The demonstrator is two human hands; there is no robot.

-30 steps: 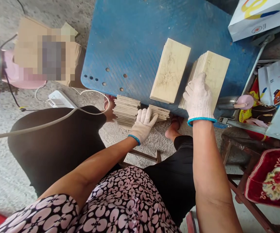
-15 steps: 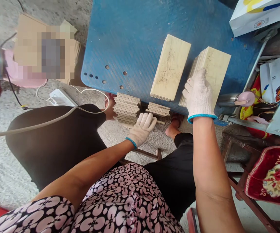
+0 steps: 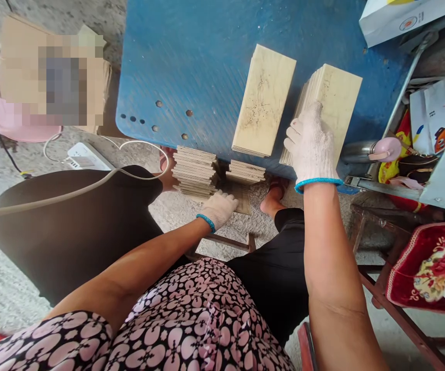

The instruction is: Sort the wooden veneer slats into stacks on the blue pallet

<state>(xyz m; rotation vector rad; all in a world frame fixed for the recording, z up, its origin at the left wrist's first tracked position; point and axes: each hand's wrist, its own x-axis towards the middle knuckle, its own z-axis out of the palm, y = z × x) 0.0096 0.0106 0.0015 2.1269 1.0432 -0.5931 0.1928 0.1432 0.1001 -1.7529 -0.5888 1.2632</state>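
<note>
Part of the right-hand stack of boards (image 3: 344, 98) on the blue worktop (image 3: 195, 56) is covered by the gloved right hand (image 3: 312, 141); the thumb is laid along its top and the fingers are bent by its left edge. Whether the boards are pinched in that grip cannot be told, as the palm side is hidden. Just beside it, the left-hand stack (image 3: 264, 100) is fully exposed, its top face marked with dark specks.

Below the worktop's near edge, the left hand (image 3: 218, 208) is held low beside a thin, shadowed board (image 3: 243, 207), partly hidden by the glove; whether its grip is closed on anything cannot be made out. The larger lower stack (image 3: 194, 170) and the smaller lower stack (image 3: 246, 171) are seen mostly edge-on. A white bag (image 3: 384, 23) is cut off at top right, and the cardboard (image 3: 16, 51) is partly blurred by pixelation.
</note>
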